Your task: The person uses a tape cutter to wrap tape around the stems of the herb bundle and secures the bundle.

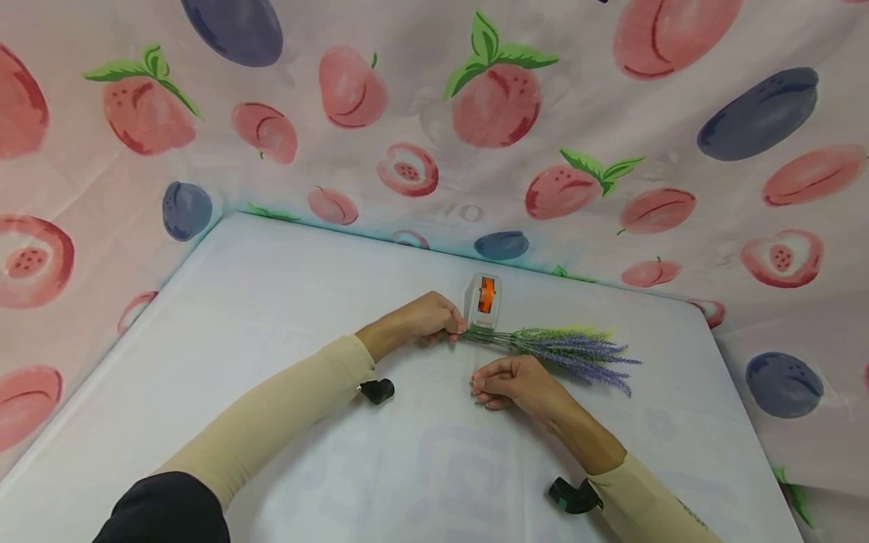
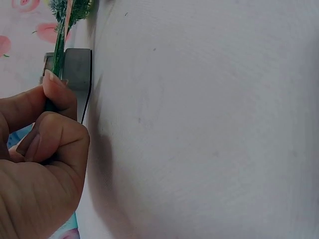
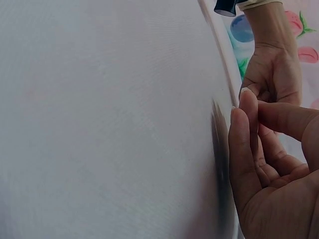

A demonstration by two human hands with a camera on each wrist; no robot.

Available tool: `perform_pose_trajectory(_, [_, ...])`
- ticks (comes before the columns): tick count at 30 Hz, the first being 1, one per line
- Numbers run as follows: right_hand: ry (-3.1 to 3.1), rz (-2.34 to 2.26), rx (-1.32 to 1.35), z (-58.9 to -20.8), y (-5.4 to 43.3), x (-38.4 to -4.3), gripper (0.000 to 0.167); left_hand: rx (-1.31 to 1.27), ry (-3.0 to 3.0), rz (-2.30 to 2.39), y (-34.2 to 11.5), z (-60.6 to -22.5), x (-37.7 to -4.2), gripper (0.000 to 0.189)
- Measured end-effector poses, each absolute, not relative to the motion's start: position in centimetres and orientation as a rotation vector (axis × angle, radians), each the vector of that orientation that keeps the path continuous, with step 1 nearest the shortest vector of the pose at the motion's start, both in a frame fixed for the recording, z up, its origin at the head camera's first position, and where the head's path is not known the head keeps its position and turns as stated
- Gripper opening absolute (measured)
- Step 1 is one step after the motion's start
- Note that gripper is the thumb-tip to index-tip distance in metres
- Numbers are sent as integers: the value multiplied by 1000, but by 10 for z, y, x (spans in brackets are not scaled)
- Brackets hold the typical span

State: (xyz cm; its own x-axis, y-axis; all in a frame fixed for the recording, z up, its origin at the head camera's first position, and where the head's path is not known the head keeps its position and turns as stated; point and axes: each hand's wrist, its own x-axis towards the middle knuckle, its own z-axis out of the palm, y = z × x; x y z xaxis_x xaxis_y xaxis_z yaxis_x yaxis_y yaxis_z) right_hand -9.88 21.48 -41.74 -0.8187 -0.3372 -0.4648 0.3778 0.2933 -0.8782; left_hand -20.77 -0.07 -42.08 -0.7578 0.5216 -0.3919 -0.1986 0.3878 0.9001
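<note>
My left hand (image 1: 434,317) pinches the green stem ends of a bunch of artificial lavender (image 1: 577,352) between thumb and fingertips. The purple and yellow-green heads point right, just above the table. In the left wrist view the stems (image 2: 59,57) rise from between the fingertips. Right behind them stands a clear tape dispenser (image 1: 483,302) with an orange core. My right hand (image 1: 519,385) is below the stems, thumb and fingertips pinched together. What looks like a thin strip of clear tape, barely visible, runs between it and the stems.
The table (image 1: 305,279) has a white cover. A fruit-print cloth (image 1: 407,90) hangs behind it and at both sides. A small black camera (image 1: 377,391) sits by the left wrist, another camera (image 1: 573,496) by the right.
</note>
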Motion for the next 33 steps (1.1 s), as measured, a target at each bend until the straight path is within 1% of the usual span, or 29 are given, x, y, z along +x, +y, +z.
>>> perform_pose_trajectory(12, [1985,-1571,29,-417,217,-101,29,248,1979,1416,1,-420,-208,16])
perform_pose_trajectory(21, [1980,-1573,37,-419,218,-102,29,176,1980,1390,4,-418,-211,15])
perform_pose_trajectory(33, [1977,-1565,35,-420,217,-103,28,207,1940,1381,3,-422,-210,14])
